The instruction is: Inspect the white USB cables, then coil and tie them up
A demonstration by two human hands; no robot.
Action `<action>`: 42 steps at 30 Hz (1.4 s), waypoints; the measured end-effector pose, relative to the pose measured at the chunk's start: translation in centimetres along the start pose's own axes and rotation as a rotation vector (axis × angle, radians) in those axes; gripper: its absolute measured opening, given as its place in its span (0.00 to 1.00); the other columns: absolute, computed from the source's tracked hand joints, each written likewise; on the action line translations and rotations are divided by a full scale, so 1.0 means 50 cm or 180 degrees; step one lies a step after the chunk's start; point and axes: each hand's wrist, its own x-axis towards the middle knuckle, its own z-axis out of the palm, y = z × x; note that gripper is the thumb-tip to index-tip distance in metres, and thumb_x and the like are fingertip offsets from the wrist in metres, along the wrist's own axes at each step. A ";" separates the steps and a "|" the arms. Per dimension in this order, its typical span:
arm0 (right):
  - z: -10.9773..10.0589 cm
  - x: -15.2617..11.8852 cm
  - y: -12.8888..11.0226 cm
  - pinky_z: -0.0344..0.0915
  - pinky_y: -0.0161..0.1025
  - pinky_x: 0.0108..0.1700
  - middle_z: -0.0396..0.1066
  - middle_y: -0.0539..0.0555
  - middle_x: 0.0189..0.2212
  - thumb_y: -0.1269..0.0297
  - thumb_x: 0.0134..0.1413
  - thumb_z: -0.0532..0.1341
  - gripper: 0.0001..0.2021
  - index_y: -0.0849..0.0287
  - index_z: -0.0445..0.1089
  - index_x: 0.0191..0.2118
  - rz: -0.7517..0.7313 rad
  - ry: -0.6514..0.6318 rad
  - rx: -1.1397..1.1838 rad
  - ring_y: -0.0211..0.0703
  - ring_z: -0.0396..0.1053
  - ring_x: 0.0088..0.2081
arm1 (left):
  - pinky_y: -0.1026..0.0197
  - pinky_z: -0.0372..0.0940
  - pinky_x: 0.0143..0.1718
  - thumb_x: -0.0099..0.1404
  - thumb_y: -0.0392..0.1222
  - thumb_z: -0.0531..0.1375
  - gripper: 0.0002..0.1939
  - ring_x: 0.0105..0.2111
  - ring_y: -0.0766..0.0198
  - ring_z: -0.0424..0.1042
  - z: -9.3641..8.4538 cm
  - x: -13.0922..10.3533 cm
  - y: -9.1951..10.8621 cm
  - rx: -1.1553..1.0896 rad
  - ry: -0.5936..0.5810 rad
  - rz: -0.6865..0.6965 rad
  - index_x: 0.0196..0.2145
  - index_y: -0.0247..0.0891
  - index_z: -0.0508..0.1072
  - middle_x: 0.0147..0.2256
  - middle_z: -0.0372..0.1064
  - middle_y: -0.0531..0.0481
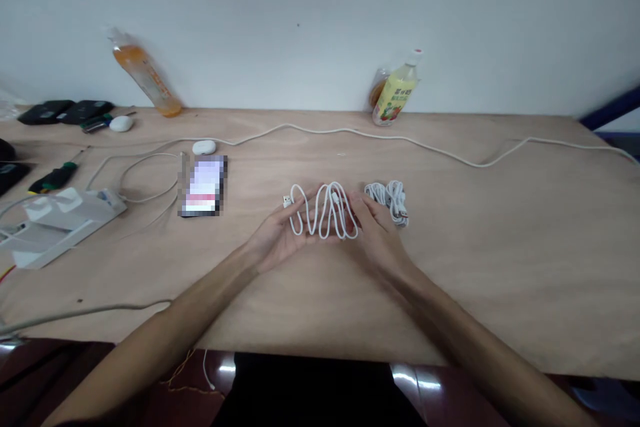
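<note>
A white USB cable (325,212) lies in loose zigzag loops across both hands, just above the table. My left hand (281,235) is under its left part, with the thumb on the cable near the USB plug (287,201). My right hand (379,230) grips the right-hand loops between thumb and fingers; some of its fingers are hidden behind the cable. A second plug end (335,198) shows among the right loops. Just beyond my right hand, bundled white cables (397,200) rest on the table.
A phone (204,185) and a white earbud case (204,147) lie to the left. Farther left are a white power strip (65,227) and a screwdriver (55,177). An orange drink bottle (147,80) and a yellow-labelled bottle (397,93) stand by the wall. A long white cord (350,131) crosses the table.
</note>
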 end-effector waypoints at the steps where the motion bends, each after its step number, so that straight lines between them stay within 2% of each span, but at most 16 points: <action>1: 0.001 -0.001 0.000 0.65 0.43 0.34 0.68 0.50 0.29 0.36 0.66 0.63 0.23 0.52 0.77 0.37 -0.0002 0.0074 0.0023 0.45 0.66 0.31 | 0.35 0.74 0.63 0.85 0.40 0.52 0.26 0.57 0.43 0.83 0.000 0.001 0.001 -0.0017 0.0020 -0.0002 0.75 0.38 0.66 0.58 0.82 0.32; 3: 0.003 -0.005 -0.001 0.66 0.43 0.37 0.71 0.50 0.33 0.44 0.65 0.65 0.17 0.52 0.78 0.44 -0.0170 0.0384 -0.0122 0.45 0.67 0.33 | 0.35 0.74 0.63 0.85 0.42 0.51 0.26 0.57 0.42 0.84 -0.001 0.002 0.004 -0.0048 0.0039 0.0004 0.75 0.36 0.66 0.59 0.81 0.31; 6: 0.003 -0.011 -0.006 0.64 0.43 0.36 0.69 0.49 0.33 0.54 0.62 0.67 0.09 0.52 0.76 0.42 -0.0626 0.0776 -0.0689 0.44 0.66 0.33 | 0.35 0.74 0.63 0.85 0.42 0.50 0.26 0.56 0.43 0.84 -0.003 0.003 0.007 -0.0094 0.0030 0.0058 0.75 0.35 0.66 0.58 0.82 0.30; 10: 0.003 -0.009 -0.007 0.64 0.44 0.36 0.69 0.48 0.28 0.57 0.61 0.68 0.06 0.51 0.74 0.37 -0.0782 0.0584 -0.1191 0.44 0.64 0.30 | 0.38 0.73 0.64 0.85 0.40 0.51 0.24 0.53 0.46 0.86 -0.006 0.005 0.004 -0.0120 0.0101 0.0154 0.72 0.34 0.70 0.53 0.85 0.33; 15: 0.004 -0.003 0.004 0.66 0.46 0.39 0.74 0.52 0.31 0.60 0.61 0.66 0.06 0.51 0.72 0.32 -0.0901 0.0462 -0.1446 0.46 0.67 0.31 | 0.40 0.73 0.64 0.84 0.40 0.52 0.23 0.52 0.46 0.86 -0.010 0.009 0.001 -0.0060 0.0125 0.0236 0.69 0.32 0.74 0.52 0.85 0.33; 20: 0.007 -0.009 -0.001 0.66 0.44 0.37 0.77 0.52 0.32 0.57 0.64 0.65 0.06 0.51 0.71 0.36 -0.0634 0.0504 -0.1132 0.45 0.70 0.31 | 0.37 0.71 0.66 0.84 0.43 0.52 0.25 0.57 0.43 0.84 -0.013 0.012 0.006 -0.0159 0.0063 0.0227 0.71 0.33 0.71 0.54 0.84 0.31; 24: 0.009 -0.003 -0.005 0.66 0.41 0.33 0.76 0.50 0.31 0.54 0.59 0.69 0.10 0.52 0.71 0.36 -0.0393 0.0546 -0.0406 0.43 0.71 0.31 | 0.36 0.71 0.65 0.84 0.43 0.51 0.25 0.57 0.42 0.84 -0.009 0.009 0.014 -0.0250 0.0115 0.0225 0.72 0.34 0.70 0.55 0.84 0.32; 28: 0.001 0.012 -0.007 0.68 0.39 0.28 0.74 0.49 0.27 0.47 0.50 0.76 0.18 0.54 0.74 0.32 0.0043 0.0150 0.0383 0.40 0.68 0.27 | 0.35 0.73 0.64 0.85 0.43 0.49 0.25 0.53 0.42 0.86 -0.003 0.006 0.020 -0.0241 0.0276 0.0260 0.71 0.31 0.70 0.54 0.84 0.30; 32: -0.008 0.015 -0.006 0.67 0.39 0.28 0.75 0.51 0.28 0.43 0.47 0.78 0.20 0.54 0.78 0.30 0.0294 -0.0136 0.0563 0.41 0.68 0.29 | 0.36 0.72 0.65 0.84 0.42 0.50 0.26 0.57 0.42 0.83 -0.003 0.004 0.024 -0.0242 0.0256 0.0306 0.73 0.31 0.68 0.57 0.82 0.30; 35: -0.007 0.011 0.000 0.67 0.40 0.31 0.76 0.52 0.30 0.45 0.49 0.79 0.17 0.54 0.82 0.31 0.0224 -0.0012 0.0272 0.42 0.68 0.30 | 0.37 0.72 0.65 0.84 0.42 0.52 0.26 0.57 0.42 0.83 -0.008 0.002 0.025 -0.0254 0.0116 0.0305 0.74 0.33 0.67 0.57 0.83 0.32; 37: -0.003 0.008 0.004 0.70 0.42 0.37 0.80 0.54 0.37 0.47 0.47 0.80 0.16 0.53 0.83 0.29 0.0118 0.0131 0.0160 0.46 0.74 0.37 | 0.37 0.72 0.65 0.84 0.43 0.52 0.27 0.57 0.42 0.83 -0.010 0.000 0.026 -0.0222 0.0025 0.0276 0.74 0.34 0.68 0.57 0.83 0.32; 39: 0.001 0.006 0.004 0.73 0.45 0.43 0.83 0.56 0.43 0.48 0.46 0.81 0.15 0.52 0.83 0.28 0.0067 0.0100 0.0300 0.50 0.78 0.44 | 0.37 0.72 0.65 0.84 0.43 0.52 0.26 0.58 0.41 0.83 -0.010 -0.002 0.027 -0.0160 -0.0025 0.0247 0.74 0.33 0.68 0.58 0.82 0.31; 40: 0.002 0.005 0.003 0.73 0.46 0.45 0.84 0.56 0.43 0.49 0.46 0.80 0.13 0.52 0.83 0.28 0.0075 0.0040 0.0401 0.51 0.78 0.45 | 0.36 0.72 0.65 0.84 0.43 0.52 0.26 0.59 0.40 0.82 -0.010 -0.002 0.028 -0.0127 -0.0028 0.0248 0.74 0.33 0.68 0.59 0.81 0.30; 42: 0.005 0.003 -0.002 0.72 0.46 0.42 0.84 0.54 0.36 0.51 0.48 0.79 0.11 0.51 0.85 0.29 0.0135 0.0040 0.0524 0.49 0.77 0.39 | 0.36 0.72 0.65 0.84 0.42 0.51 0.26 0.60 0.40 0.81 -0.007 -0.003 0.028 -0.0069 -0.0016 0.0264 0.73 0.32 0.69 0.59 0.81 0.29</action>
